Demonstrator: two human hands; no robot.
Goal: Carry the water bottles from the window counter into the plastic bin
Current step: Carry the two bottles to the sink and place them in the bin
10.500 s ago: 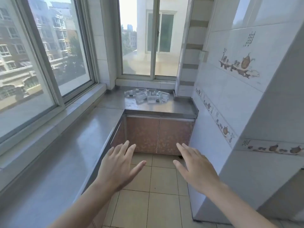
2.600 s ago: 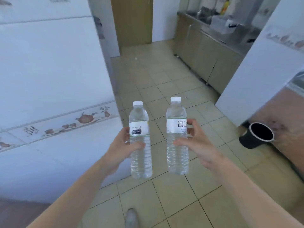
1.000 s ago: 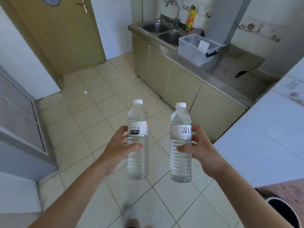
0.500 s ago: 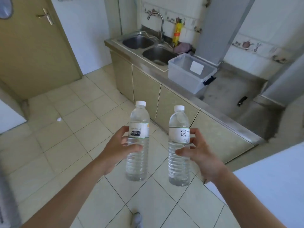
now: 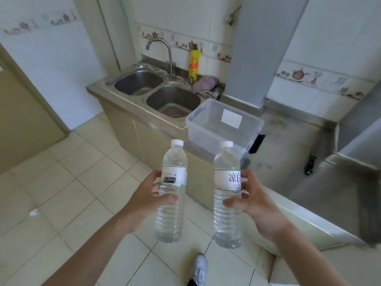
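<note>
Head view: two bottles held upright, side by side.
Left hand: grips left bottle at label.
Right hand: grips right bottle.
Plastic bin: on counter, 12 o'clock of both hands.

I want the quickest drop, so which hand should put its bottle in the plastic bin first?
Probably the right hand: its bottle sits just below the plastic bin, while the left hand and its bottle are over the floor, further aside.

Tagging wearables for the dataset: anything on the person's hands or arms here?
Nothing worn on either: left hand and right hand are bare, no gloves, rings or watch visible. Both forearms are bare to the frame edge, no sleeves in view.
</note>
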